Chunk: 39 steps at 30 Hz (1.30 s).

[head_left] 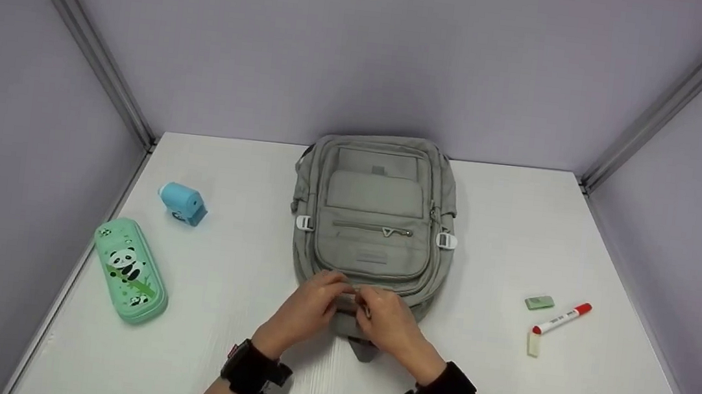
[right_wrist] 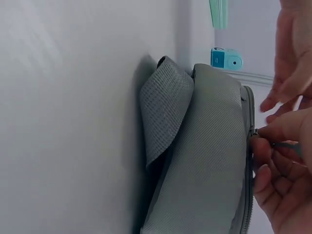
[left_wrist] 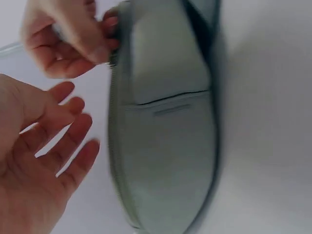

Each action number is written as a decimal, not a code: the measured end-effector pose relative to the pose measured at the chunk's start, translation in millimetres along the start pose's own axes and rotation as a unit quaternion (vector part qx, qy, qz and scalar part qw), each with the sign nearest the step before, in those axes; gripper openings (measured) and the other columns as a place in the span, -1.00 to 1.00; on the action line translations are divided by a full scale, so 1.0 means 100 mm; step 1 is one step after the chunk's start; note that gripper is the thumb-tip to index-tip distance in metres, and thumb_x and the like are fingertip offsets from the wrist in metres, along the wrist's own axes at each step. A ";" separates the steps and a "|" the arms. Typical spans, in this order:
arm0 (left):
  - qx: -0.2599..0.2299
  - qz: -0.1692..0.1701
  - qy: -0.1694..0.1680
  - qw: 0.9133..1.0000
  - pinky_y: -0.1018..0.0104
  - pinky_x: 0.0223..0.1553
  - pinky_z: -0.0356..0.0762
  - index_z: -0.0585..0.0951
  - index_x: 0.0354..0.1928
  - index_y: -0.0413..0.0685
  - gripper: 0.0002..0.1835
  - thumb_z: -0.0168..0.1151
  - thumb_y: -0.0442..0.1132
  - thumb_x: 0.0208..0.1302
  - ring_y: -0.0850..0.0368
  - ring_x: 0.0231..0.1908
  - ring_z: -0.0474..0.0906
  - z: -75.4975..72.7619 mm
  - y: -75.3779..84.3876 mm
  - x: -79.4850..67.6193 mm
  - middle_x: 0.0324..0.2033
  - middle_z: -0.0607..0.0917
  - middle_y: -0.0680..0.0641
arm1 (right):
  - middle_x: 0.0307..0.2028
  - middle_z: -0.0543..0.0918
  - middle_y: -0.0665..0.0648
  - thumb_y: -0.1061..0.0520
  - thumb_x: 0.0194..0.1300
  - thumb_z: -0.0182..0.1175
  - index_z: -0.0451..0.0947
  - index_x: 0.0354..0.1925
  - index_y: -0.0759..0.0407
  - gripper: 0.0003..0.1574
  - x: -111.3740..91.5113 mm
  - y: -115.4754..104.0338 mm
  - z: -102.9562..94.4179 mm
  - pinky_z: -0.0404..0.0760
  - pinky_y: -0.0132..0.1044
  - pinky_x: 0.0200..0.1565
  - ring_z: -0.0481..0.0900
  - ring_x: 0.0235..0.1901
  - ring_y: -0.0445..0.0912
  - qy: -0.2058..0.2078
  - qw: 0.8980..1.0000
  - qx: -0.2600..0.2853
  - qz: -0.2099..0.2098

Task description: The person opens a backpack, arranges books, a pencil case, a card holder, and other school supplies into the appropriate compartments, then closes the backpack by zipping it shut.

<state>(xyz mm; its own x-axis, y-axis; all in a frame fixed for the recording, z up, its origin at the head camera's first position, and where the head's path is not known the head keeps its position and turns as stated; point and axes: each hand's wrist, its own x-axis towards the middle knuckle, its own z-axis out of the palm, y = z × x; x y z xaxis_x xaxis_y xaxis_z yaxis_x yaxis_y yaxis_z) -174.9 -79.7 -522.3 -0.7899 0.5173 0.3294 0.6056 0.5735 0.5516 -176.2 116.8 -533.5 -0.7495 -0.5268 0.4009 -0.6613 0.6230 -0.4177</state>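
Observation:
A grey backpack point(head_left: 373, 251) lies on the white table with its front pockets facing up and its near end toward me. My right hand point(head_left: 389, 318) pinches a zipper pull point(right_wrist: 254, 131) on the zip along the backpack's near edge. Beside it, my left hand point(head_left: 310, 305) is held with loose, slightly bent fingers and nothing between them. In the left wrist view, the left fingers point(left_wrist: 80, 161) stand apart from the zip point(left_wrist: 113, 136). A wide grey webbing strap point(right_wrist: 166, 107) hangs out below the near end.
To the left lie a mint-green panda pencil case point(head_left: 131, 272) and a small blue carton-shaped item point(head_left: 184, 203). On the right are a red-capped white marker point(head_left: 562, 319), a small green block point(head_left: 539, 302) and a small pale block point(head_left: 533, 345). Grey panels point(head_left: 366, 55) enclose the table.

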 end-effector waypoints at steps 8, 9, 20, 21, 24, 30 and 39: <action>0.103 0.044 0.044 0.993 0.16 -0.22 0.51 0.73 -0.25 -0.06 -0.90 0.41 -0.33 0.19 0.10 -0.29 0.56 0.22 -0.07 -0.01 -0.33 0.59 0.02 | -0.56 0.64 0.00 0.34 0.02 0.38 0.59 -0.50 0.13 -0.83 -0.05 -0.06 -0.01 0.54 -0.33 -0.55 0.59 -0.58 -0.19 0.027 0.999 -0.010 0.026; 0.109 0.045 0.048 0.992 0.16 -0.24 0.51 0.73 -0.26 -0.04 -0.92 0.40 -0.31 0.19 0.10 -0.31 0.55 0.23 -0.08 0.00 -0.35 0.58 0.03 | -0.56 0.64 -0.01 0.34 0.02 0.38 0.58 -0.51 0.13 -0.82 -0.05 -0.06 0.00 0.53 -0.33 -0.55 0.59 -0.58 -0.19 0.029 0.999 -0.012 0.029; 0.133 0.043 0.084 0.987 0.17 -0.34 0.53 0.73 -0.37 -0.01 -0.97 0.43 -0.28 0.15 0.10 -0.38 0.58 0.30 -0.09 0.00 -0.45 0.58 0.06 | -0.61 0.53 -0.02 0.39 -0.15 0.39 0.59 -0.57 0.12 -0.78 -0.21 -0.01 0.00 0.44 -0.37 -0.64 0.47 -0.67 -0.21 0.116 0.992 -0.041 0.036; 0.134 0.044 0.086 0.986 0.17 -0.34 0.54 0.73 -0.38 -0.01 -0.96 0.43 -0.29 0.15 0.10 -0.38 0.58 0.30 -0.10 0.00 -0.45 0.58 0.06 | -0.61 0.52 -0.02 0.39 -0.16 0.39 0.58 -0.57 0.12 -0.77 -0.24 0.01 0.00 0.44 -0.37 -0.65 0.46 -0.68 -0.22 0.123 0.991 -0.044 0.038; 0.133 0.045 0.090 0.986 0.18 -0.34 0.54 0.73 -0.39 -0.02 -0.95 0.44 -0.31 0.13 0.10 -0.39 0.58 0.29 -0.11 -0.01 -0.46 0.58 0.06 | -0.60 0.53 -0.03 0.41 -0.17 0.37 0.56 -0.56 0.12 -0.76 -0.31 0.07 -0.04 0.44 -0.38 -0.63 0.45 -0.66 -0.26 0.138 0.988 -0.047 0.046; 0.122 0.044 0.086 0.988 0.18 -0.33 0.55 0.73 -0.38 -0.03 -0.95 0.44 -0.32 0.12 0.11 -0.39 0.59 0.29 -0.11 -0.02 -0.44 0.59 0.06 | -0.58 0.58 -0.03 0.45 -0.18 0.36 0.58 -0.57 0.12 -0.73 -0.44 0.22 -0.13 0.48 -0.39 -0.58 0.50 -0.61 -0.27 0.174 0.981 -0.053 0.064; 0.118 0.044 0.091 0.988 0.18 -0.36 0.54 0.73 -0.39 -0.03 -0.94 0.45 -0.33 0.12 0.10 -0.41 0.58 0.30 -0.11 -0.02 -0.46 0.59 0.04 | -0.57 0.59 -0.01 0.50 -0.17 0.34 0.60 -0.55 0.18 -0.74 -0.59 0.52 -0.23 0.50 -0.38 -0.56 0.54 -0.58 -0.25 0.218 0.969 -0.073 0.092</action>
<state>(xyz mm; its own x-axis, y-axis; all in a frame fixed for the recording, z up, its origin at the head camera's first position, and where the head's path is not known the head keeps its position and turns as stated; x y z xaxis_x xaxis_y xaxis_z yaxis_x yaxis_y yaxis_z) -176.7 -67.7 -552.0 -0.7250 0.4608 0.5119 0.6606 0.6755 0.3276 -165.8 193.2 -560.1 -0.7490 -0.1248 0.6507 -0.4835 0.7744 -0.4080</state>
